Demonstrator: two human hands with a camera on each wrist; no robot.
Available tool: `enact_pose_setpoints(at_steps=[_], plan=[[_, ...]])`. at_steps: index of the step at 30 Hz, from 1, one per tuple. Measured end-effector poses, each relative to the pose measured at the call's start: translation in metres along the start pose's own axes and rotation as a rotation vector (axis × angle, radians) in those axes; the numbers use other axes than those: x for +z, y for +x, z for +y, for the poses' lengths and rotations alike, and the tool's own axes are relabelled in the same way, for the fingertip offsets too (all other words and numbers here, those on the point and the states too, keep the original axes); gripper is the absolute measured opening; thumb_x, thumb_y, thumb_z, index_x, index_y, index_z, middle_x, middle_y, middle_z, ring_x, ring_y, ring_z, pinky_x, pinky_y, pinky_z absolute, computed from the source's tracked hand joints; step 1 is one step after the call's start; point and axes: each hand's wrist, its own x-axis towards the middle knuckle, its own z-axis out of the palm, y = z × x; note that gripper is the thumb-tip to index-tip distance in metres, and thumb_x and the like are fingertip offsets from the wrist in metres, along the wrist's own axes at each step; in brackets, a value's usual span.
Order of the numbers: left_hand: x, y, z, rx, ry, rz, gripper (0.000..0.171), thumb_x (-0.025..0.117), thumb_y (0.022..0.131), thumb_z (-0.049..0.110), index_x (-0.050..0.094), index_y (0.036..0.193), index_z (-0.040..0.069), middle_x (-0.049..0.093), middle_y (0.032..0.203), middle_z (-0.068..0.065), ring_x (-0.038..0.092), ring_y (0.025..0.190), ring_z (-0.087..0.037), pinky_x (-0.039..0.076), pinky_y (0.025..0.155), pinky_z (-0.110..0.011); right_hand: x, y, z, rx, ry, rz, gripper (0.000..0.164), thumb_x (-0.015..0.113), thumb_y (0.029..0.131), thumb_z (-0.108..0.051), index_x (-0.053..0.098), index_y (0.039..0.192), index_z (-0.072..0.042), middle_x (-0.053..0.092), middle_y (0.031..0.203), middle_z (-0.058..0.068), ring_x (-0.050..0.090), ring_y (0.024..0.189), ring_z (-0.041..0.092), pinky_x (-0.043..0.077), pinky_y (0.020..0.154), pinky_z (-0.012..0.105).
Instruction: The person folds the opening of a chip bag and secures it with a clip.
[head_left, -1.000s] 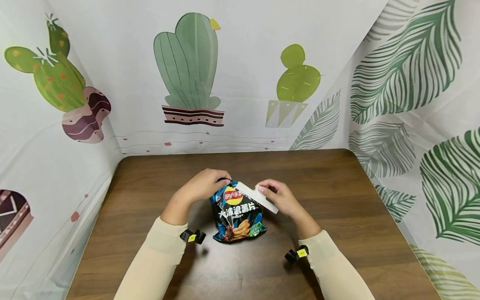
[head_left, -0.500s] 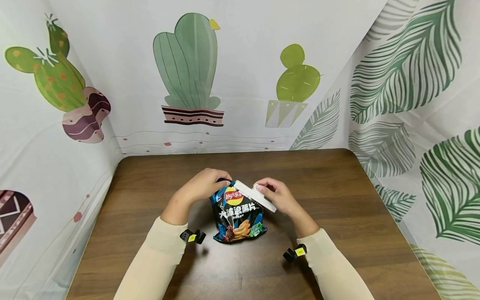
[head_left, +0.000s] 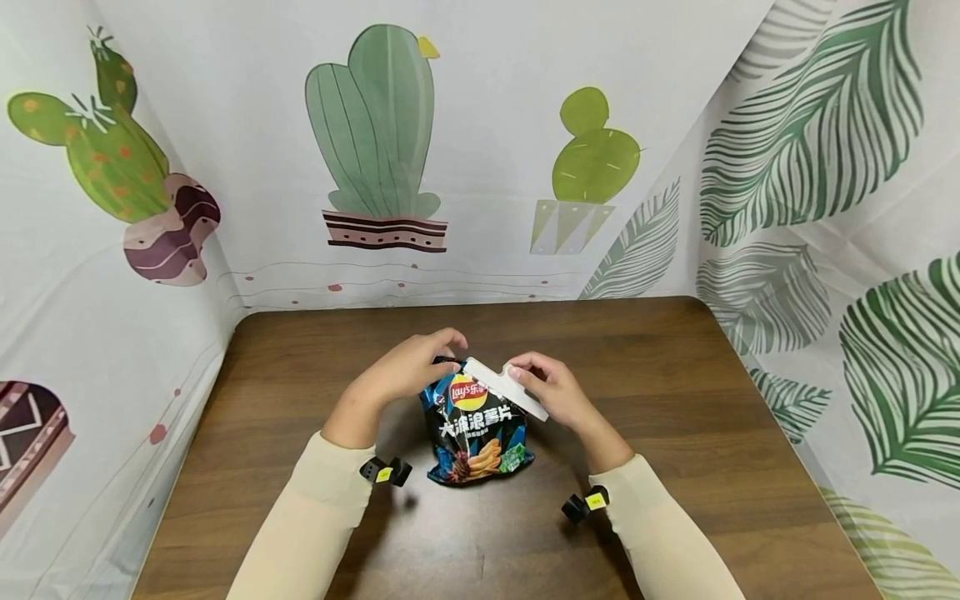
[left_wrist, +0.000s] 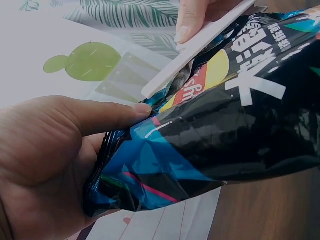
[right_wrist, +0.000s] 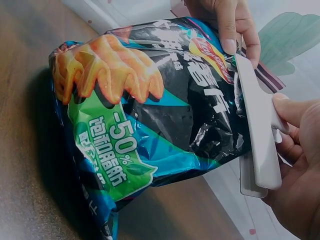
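**Clip met the top of the chip bag**

The bag [head_left: 475, 429] stood upright near the middle of the table [head_left: 675, 400], dark foil puffed with air, crinkled toward the top. It looked light and soft, the sort of thing that tips over or crushes its contents if squeezed in the belly. The glossy film was likely slippery too, so the flattened top seam seemed the sensible place to hold it.

And that was where both hands were. The left hand [head_left: 405, 371] curled round the upper left corner of the bag, thumb laid along the front in the left wrist view, fingers behind, though they could not be seen well. The right hand [head_left: 551, 387] pinched the white clip [head_left: 504, 387], a long stiff plastic bar, rigid and light by the look of it. It lay slanted across the bag's top right edge, touching the foil. Whether the clip had closed on the foil could not be told.

Around the table hung cloth printed with cacti and green leaves.
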Motion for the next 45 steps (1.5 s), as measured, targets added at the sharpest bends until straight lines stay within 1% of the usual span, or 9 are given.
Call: enact_pose_setpoints(at_steps=[7, 11, 15, 22, 27, 30, 36, 41, 45], plan=[[-0.001, 0.000, 0.002, -0.001, -0.008, -0.002, 0.035, 0.060, 0.102, 0.020, 0.053, 0.136, 0.014, 0.072, 0.120, -0.012, 0.067, 0.109, -0.022, 0.052, 0.095, -0.043, 0.002, 0.002, 0.000, -0.035, 0.036, 0.005, 0.018, 0.060, 0.100, -0.006, 0.069, 0.112, 0.005, 0.070, 0.103, 0.023, 0.058, 0.080, 0.006, 0.047, 0.068, 0.021], [0.000, 0.000, 0.002, 0.000, -0.013, -0.001, 0.037, 0.060, 0.102, 0.020, 0.052, 0.137, 0.013, 0.071, 0.122, -0.012, 0.067, 0.112, -0.023, 0.052, 0.097, -0.044, 0.003, 0.003, -0.001, -0.055, 0.052, 0.011, 0.018, 0.059, 0.100, -0.003, 0.069, 0.112, 0.007, 0.070, 0.100, 0.017, 0.058, 0.078, 0.006, 0.047, 0.067, 0.021], [0.000, 0.001, 0.002, 0.000, -0.022, -0.002, 0.037, 0.061, 0.102, 0.020, 0.052, 0.138, 0.014, 0.072, 0.122, -0.012, 0.067, 0.112, -0.022, 0.052, 0.098, -0.044, 0.003, 0.004, -0.002, -0.048, 0.063, 0.014, 0.018, 0.060, 0.100, -0.005, 0.069, 0.112, 0.006, 0.070, 0.099, 0.011, 0.058, 0.079, 0.005, 0.048, 0.068, 0.021], [0.001, 0.002, 0.002, -0.001, -0.035, -0.001, 0.036, 0.061, 0.101, 0.019, 0.052, 0.136, 0.013, 0.072, 0.122, -0.011, 0.067, 0.112, -0.021, 0.052, 0.098, -0.044, 0.003, 0.005, -0.004, -0.052, 0.060, 0.026, 0.018, 0.061, 0.100, -0.008, 0.070, 0.110, 0.004, 0.070, 0.099, 0.011, 0.058, 0.081, 0.005, 0.048, 0.068, 0.021], [0.001, 0.003, 0.002, -0.007, -0.032, -0.003, 0.039, 0.062, 0.101, 0.020, 0.050, 0.138, 0.016, 0.072, 0.121, -0.009, 0.068, 0.110, -0.020, 0.052, 0.097, -0.043, 0.004, 0.006, -0.004, -0.050, 0.064, 0.026, 0.019, 0.060, 0.101, -0.008, 0.070, 0.111, 0.004, 0.069, 0.099, 0.009, 0.058, 0.081, 0.006, 0.048, 0.068, 0.021], [0.001, 0.003, 0.001, -0.007, -0.030, -0.006, 0.042, 0.062, 0.101, 0.020, 0.049, 0.141, 0.015, 0.074, 0.119, -0.008, 0.069, 0.106, -0.019, 0.052, 0.095, -0.043, 0.004, 0.007, -0.005, -0.040, 0.065, 0.022, 0.019, 0.060, 0.101, -0.009, 0.070, 0.112, 0.003, 0.069, 0.102, 0.012, 0.058, 0.081, 0.005, 0.048, 0.069, 0.021], [0.003, 0.004, -0.001, -0.015, -0.039, -0.001, 0.041, 0.063, 0.101, 0.021, 0.050, 0.139, 0.018, 0.074, 0.117, -0.007, 0.070, 0.105, -0.017, 0.053, 0.094, -0.042, 0.005, 0.007, -0.012, -0.012, 0.067, 0.013, 0.020, 0.058, 0.102, -0.006, 0.068, 0.115, 0.005, 0.068, 0.109, 0.024, 0.057, 0.083, 0.005, 0.047, 0.070, 0.020], [0.003, 0.005, -0.001, -0.035, -0.051, 0.004, 0.040, 0.064, 0.100, 0.022, 0.051, 0.138, 0.018, 0.075, 0.115, -0.005, 0.071, 0.101, -0.016, 0.054, 0.092, -0.041, 0.006, 0.010, -0.008, 0.011, 0.054, 0.010, 0.020, 0.058, 0.101, -0.005, 0.067, 0.116, 0.006, 0.067, 0.108, 0.023, 0.058, 0.083, 0.007, 0.048, 0.069, 0.021], [0.002, 0.005, -0.001, -0.044, -0.055, 0.014, 0.040, 0.066, 0.099, 0.022, 0.052, 0.136, 0.018, 0.076, 0.114, -0.005, 0.071, 0.101, -0.015, 0.054, 0.091, -0.040, 0.005, 0.011, -0.010, -0.003, 0.043, 0.014, 0.021, 0.058, 0.101, -0.005, 0.067, 0.117, 0.005, 0.068, 0.110, 0.023, 0.058, 0.083, 0.006, 0.048, 0.070, 0.022]])
